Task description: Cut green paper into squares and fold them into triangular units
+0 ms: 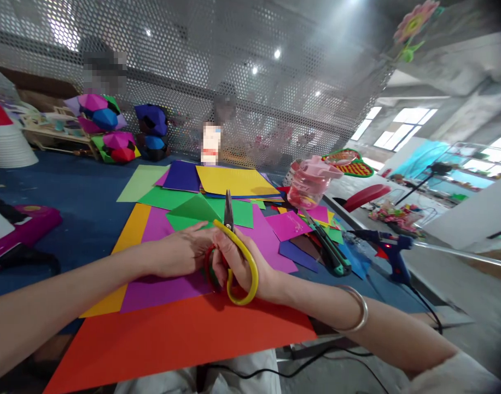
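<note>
My right hand (246, 265) is wrapped around the scissors (252, 273), which have a yellow handle and a red one. Their dark metal blades point away from me and look close together. Against the handles, my left hand (185, 251) is closed, its fingers partly hidden. A folded green paper (197, 210) rises just behind its knuckles and appears pinched there. Purple paper (164, 295) lies under both hands, with orange-yellow paper (129, 230) to its left. Nearest me, a red-orange sheet (185, 339) overhangs the table's front edge.
Behind the hands lie yellow paper (238, 180) and dark blue paper (180, 175). To the right are a green-black utility knife (328, 246), a pink-lidded jar (310, 183), and a blue glue gun (392, 249) with a cord. White cups (8, 145) and colourful paper shapes (111, 128) stand left.
</note>
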The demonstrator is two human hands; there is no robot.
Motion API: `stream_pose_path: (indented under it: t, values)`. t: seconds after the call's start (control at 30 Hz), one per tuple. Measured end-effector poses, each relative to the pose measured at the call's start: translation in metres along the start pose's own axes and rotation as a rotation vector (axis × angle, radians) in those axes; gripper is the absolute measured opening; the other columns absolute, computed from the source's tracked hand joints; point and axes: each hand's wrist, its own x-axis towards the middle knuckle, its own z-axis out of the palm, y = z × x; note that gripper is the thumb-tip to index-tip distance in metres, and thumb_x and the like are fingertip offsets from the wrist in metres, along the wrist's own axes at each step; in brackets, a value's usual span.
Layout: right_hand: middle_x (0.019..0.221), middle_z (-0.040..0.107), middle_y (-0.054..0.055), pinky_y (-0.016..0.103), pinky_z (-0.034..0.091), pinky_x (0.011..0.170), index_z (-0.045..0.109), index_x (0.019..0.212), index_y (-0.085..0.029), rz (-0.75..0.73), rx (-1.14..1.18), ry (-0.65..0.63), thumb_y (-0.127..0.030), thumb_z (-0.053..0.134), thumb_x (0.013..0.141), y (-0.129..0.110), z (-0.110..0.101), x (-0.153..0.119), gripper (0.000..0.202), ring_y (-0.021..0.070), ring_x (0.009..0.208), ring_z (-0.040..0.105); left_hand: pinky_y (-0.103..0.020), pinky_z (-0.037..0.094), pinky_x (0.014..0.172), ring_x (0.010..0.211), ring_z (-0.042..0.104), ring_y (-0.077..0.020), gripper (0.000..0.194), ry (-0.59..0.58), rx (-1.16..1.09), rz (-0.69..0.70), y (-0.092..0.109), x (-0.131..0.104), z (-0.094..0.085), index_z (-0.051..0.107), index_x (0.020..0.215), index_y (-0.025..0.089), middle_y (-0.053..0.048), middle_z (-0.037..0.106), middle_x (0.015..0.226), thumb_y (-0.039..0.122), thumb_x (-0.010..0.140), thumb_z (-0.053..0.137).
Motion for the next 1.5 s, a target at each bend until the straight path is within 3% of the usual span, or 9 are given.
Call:
stream_pose_path:
  t: [0.13,0.4,0.53,0.67,0.73,0.87,1.1,1.27,1.5]
  values:
    - [0.048,0.053,0.001,0.024,0.045,0.048,0.05,0.056,-0.023,-0.032,0.019,-0.008,-0.07,0.03,0.102,0.006,-0.002,0.0,0.069,0.012,0.045,0.054,-0.041,0.02,0.128,0.125,0.061,-0.0175,0.033,-0.153,0.0,0.089,0.0,0.0,-0.003,0.066,0.098,0.021,0.0,0.071,0.125,0.002,0.095,0.04]
    - [0.051,0.056,0.0,0.024,0.047,0.051,0.053,0.058,-0.021,-0.068,-0.031,-0.093,-0.065,0.03,0.104,0.004,-0.01,0.001,0.068,0.0119,0.047,0.056,-0.042,0.012,0.129,0.132,0.056,-0.0192,0.043,-0.193,0.031,0.06,-0.004,-0.003,0.002,0.062,0.121,0.019,-0.004,0.067,0.135,-0.002,0.094,0.036]
    - [0.05,0.055,0.0,0.024,0.046,0.052,0.052,0.057,-0.022,-0.051,-0.041,-0.052,-0.064,0.03,0.105,0.011,-0.019,0.002,0.067,0.0114,0.047,0.055,-0.048,0.011,0.129,0.147,0.042,-0.0249,0.034,-0.209,0.027,0.045,-0.007,0.0,0.003,0.06,0.131,0.02,-0.007,0.055,0.152,0.015,0.103,0.042]
    - [0.05,0.054,-0.001,0.024,0.045,0.052,0.05,0.061,-0.023,-0.033,-0.02,0.021,-0.068,0.033,0.103,0.023,-0.034,0.003,0.063,0.0117,0.047,0.054,-0.051,0.014,0.128,0.155,0.03,-0.0266,0.046,-0.239,0.036,0.006,-0.007,0.005,0.001,0.043,0.151,0.023,-0.01,0.036,0.167,0.033,0.106,0.044]
    - [0.05,0.053,-0.002,0.025,0.045,0.051,0.049,0.062,-0.024,-0.036,-0.02,0.043,-0.07,0.034,0.101,0.026,-0.041,0.003,0.063,0.0119,0.047,0.054,-0.052,0.014,0.128,0.154,0.031,-0.0273,0.046,-0.259,0.047,-0.019,-0.005,0.006,-0.001,0.044,0.151,0.023,-0.01,0.037,0.166,0.036,0.107,0.043]
    - [0.05,0.054,-0.002,0.025,0.045,0.052,0.049,0.065,-0.024,-0.039,-0.024,0.058,-0.069,0.035,0.102,0.03,-0.051,0.005,0.06,0.0118,0.047,0.054,-0.053,0.014,0.128,0.15,0.04,-0.0271,0.041,-0.268,0.05,-0.034,0.0,0.005,-0.004,0.053,0.143,0.023,-0.01,0.053,0.156,0.04,0.108,0.042]
    - [0.047,0.052,-0.005,0.024,0.041,0.046,0.043,0.071,-0.025,-0.025,-0.031,0.119,-0.072,0.038,0.099,0.043,-0.072,0.009,0.055,0.0122,0.043,0.052,-0.054,0.012,0.128,0.158,0.021,-0.027,0.053,-0.312,0.033,-0.111,0.002,0.006,-0.005,0.035,0.159,0.026,-0.004,0.028,0.17,0.041,0.108,0.04]
    - [0.05,0.055,-0.004,0.026,0.044,0.049,0.045,0.076,-0.026,-0.031,-0.05,0.114,-0.069,0.041,0.099,0.039,-0.077,0.007,0.049,0.0139,0.046,0.055,-0.053,0.012,0.129,0.156,0.027,-0.0264,0.053,-0.273,0.002,-0.095,-0.002,0.005,-0.003,0.035,0.159,0.03,-0.002,0.032,0.168,0.043,0.107,0.04]
    - [0.051,0.056,-0.003,0.029,0.046,0.052,0.046,0.076,-0.027,-0.021,-0.057,0.105,-0.065,0.038,0.103,0.041,-0.08,0.007,0.047,0.0151,0.046,0.056,-0.053,0.014,0.128,0.157,0.024,-0.0288,0.054,-0.294,0.032,-0.128,0.005,0.006,-0.008,0.037,0.159,0.028,-0.001,0.028,0.169,0.045,0.108,0.036]
